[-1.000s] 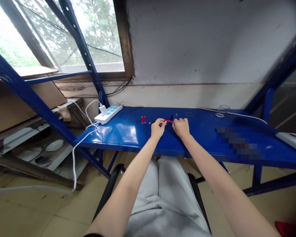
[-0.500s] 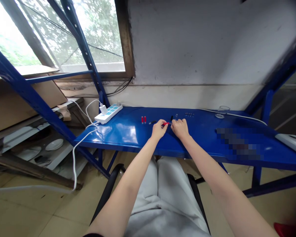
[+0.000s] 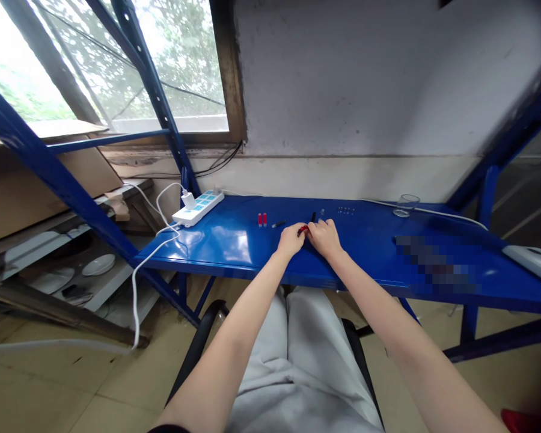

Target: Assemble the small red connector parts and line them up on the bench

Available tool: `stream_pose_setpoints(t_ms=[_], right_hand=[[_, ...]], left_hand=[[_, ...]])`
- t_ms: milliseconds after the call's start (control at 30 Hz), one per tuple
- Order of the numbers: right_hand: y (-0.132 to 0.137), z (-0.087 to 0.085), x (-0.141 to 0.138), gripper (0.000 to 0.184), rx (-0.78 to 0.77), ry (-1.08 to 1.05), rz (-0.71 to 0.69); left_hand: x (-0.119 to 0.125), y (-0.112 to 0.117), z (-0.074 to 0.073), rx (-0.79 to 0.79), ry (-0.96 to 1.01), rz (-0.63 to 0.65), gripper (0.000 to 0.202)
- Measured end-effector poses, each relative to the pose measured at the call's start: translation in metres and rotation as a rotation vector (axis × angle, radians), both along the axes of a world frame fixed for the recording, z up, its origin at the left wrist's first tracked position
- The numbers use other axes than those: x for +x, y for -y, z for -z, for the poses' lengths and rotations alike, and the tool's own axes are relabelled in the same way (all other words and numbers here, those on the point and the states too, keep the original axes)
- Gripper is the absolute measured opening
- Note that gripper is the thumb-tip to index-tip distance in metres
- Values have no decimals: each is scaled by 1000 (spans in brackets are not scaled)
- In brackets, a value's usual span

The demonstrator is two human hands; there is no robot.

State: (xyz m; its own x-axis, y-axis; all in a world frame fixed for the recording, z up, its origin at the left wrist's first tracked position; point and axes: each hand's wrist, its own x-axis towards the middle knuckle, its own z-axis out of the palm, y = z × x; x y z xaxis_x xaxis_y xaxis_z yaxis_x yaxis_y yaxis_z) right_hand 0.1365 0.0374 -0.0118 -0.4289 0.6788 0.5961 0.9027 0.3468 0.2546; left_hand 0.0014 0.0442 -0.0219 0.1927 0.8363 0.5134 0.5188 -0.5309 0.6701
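Observation:
My left hand point(image 3: 290, 240) and my right hand point(image 3: 324, 237) meet over the blue metal shelf point(image 3: 225, 240), fingers pinched together on a small red piece point(image 3: 303, 229) held between them. Two small red parts point(image 3: 262, 219) stand on the shelf to the left of my hands. A short dark piece point(image 3: 278, 224) lies beside them. Just beyond my hands lie another dark piece point(image 3: 314, 215) and a row of tiny dark parts point(image 3: 345, 210).
A white power strip point(image 3: 197, 207) with a plugged white cable point(image 3: 148, 252) sits at the shelf's left rear. A glass point(image 3: 406, 203) stands at the back right and a white object point(image 3: 532, 257) lies at the far right. Blue rack posts point(image 3: 58, 174) flank the shelf.
Both hands have drawn closer together, so less of the red piece shows between the fingers. They have also shifted slightly toward me.

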Motion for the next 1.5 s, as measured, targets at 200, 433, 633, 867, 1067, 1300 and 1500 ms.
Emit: stream_pose_setpoints(t_ms=[200,433,633,867,1067,1300,1500], right_hand=[[-2,2,2,31,30,21,-49],[-2,0,2,27,-50,-24,-94],[-4,2,2,22,-193,-167,-143],[-10,-1,-5,13,-479,-632,-216],[-22,-5,-34,12,-672,-825,-86],[-39,2,-52,13,-630,-839,-19],[-44,6,-54,14,-634,-812,-4]], left_hand=[[-1,3,-2,4,-9,-6,25],[0,1,-1,-18,-13,-49,20],[-5,3,0,-41,112,-53,20],[-52,9,-12,11,323,-171,23],[-76,19,-14,10,393,-361,22],[-77,26,-15,-58,562,-404,24],[-80,27,-17,-116,743,-405,23]])
